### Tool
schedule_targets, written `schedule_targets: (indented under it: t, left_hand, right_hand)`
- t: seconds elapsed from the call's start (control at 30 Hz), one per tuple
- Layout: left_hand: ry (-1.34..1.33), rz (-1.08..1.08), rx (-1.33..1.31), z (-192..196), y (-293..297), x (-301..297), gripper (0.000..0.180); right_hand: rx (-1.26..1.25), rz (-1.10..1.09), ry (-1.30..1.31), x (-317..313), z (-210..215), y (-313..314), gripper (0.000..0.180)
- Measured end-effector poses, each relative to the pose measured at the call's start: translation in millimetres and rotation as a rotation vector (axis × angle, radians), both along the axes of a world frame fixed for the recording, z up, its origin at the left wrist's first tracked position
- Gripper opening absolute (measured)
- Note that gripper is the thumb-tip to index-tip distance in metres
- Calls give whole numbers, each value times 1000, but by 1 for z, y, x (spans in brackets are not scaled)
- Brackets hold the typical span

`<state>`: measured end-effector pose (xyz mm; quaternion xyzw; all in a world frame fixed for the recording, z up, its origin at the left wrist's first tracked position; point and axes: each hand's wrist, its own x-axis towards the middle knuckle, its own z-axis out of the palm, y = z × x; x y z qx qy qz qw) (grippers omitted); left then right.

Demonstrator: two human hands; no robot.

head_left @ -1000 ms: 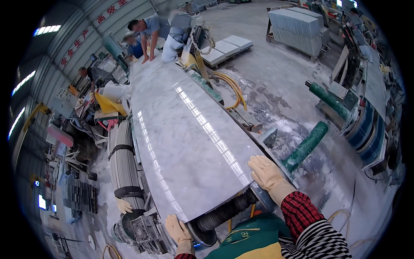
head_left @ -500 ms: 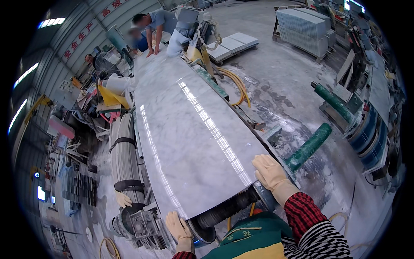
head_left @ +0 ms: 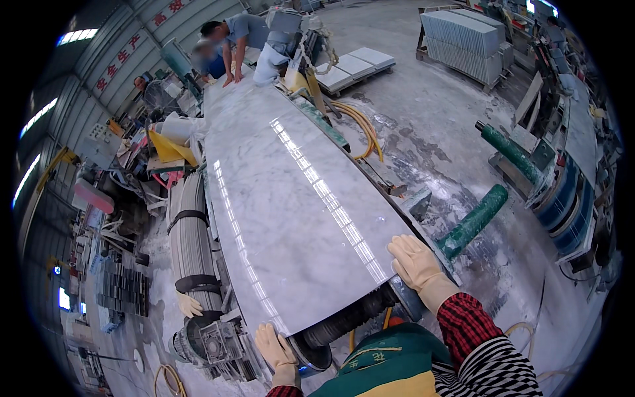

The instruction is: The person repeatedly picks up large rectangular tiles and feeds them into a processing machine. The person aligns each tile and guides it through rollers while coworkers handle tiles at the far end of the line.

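Note:
A long polished slab of white and grey marbled stone (head_left: 297,218) stretches away from me over a roller conveyor. My left hand (head_left: 276,349), in a cream glove, closes on the slab's near left corner. At the near right corner my right hand (head_left: 420,270), gloved the same way, holds the edge with its fingers bent over the top; their undersides are hidden. Below the near edge a dark ribbed roller (head_left: 350,317) shows between my hands. Far off, a co-worker in a grey-blue shirt (head_left: 246,34) leans with both hands on the slab's other end.
Green roller arms (head_left: 473,221) jut out on the right, near yellow hoses (head_left: 364,129). Left of the slab stand a strapped bundle of grey strips (head_left: 190,231) with a loose glove (head_left: 189,305), and a motor (head_left: 210,344). Stacked pale slabs (head_left: 463,46) stand at the back right.
My hands keep their places at the slab's near corners. The slab and the view have hardly shifted. A person at the back left has moved slightly.

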<state>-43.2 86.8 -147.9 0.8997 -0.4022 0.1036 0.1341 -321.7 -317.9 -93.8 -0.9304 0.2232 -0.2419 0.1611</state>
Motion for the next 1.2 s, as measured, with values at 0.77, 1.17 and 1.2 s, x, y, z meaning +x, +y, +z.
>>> schedule_targets:
  t: [0.77,1.17,1.2]
  left_hand:
    - [-96,-28,-69,-13,11,-6,46]
    - [-86,-28,-88,-6,6,-13,44]
    - [-84,-24,-92,-6,7,-14,44]
  right_hand:
    - [-40,-20,-84,-7,-4,8,25]
    - [-82,-32,-82,-13,-11,9,30]
    - [-102,-34,-90,-12,-12,10,31]
